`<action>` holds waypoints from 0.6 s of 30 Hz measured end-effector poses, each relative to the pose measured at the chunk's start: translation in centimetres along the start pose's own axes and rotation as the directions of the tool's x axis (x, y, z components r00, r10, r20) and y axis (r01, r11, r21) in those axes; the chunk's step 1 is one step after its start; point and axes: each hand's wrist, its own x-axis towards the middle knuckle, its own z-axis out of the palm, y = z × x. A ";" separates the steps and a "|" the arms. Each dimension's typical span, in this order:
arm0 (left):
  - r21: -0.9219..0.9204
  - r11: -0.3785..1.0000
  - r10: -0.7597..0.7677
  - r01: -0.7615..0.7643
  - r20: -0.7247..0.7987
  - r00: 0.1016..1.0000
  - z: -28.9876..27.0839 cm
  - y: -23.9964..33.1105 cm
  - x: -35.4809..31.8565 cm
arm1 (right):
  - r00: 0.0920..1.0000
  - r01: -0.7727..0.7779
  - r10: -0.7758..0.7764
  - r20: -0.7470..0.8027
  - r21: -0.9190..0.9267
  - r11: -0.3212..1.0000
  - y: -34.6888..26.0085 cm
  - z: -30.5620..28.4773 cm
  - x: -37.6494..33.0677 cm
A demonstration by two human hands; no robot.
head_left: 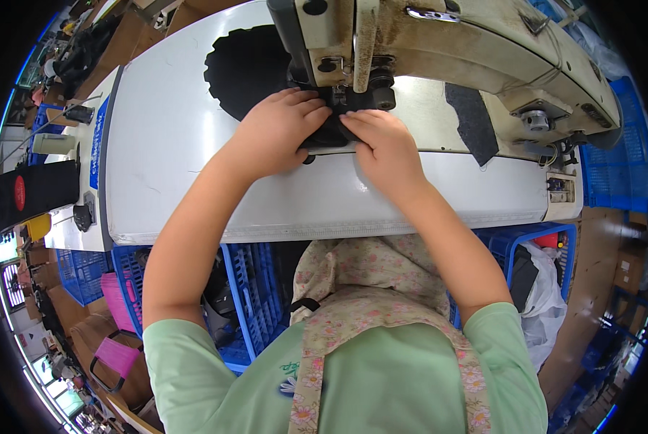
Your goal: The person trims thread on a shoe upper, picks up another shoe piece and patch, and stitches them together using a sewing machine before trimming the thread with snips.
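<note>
A black fabric piece (pixel 244 69) with a scalloped edge lies on the white machine bed, its right part running under the presser foot (pixel 340 98) of a sewing machine (pixel 476 36). My left hand (pixel 284 130) rests over the fabric just left of the foot, fingers curved onto it and thumb at its near edge. From the right, my right hand (pixel 383 141) holds the near part of the fabric close to the foot, fingers together and thumb below. The fingertips of both hands almost meet in front of the foot. The needle's point cannot be made out.
A dark grey fabric piece (pixel 472 123) lies on the bed at the right. Blue crates (pixel 255 304) stand below the table, and one at the right (pixel 537 235) holds a white plastic bag (pixel 544 304). A blue basket (pixel 617 148) stands beyond the machine's right end.
</note>
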 end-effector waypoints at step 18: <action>0.177 0.973 -0.133 0.147 -0.089 0.987 0.9 3.2 0.1 | 0.994 0.066 -0.068 0.084 0.024 0.998 3.6 -1.5 2.3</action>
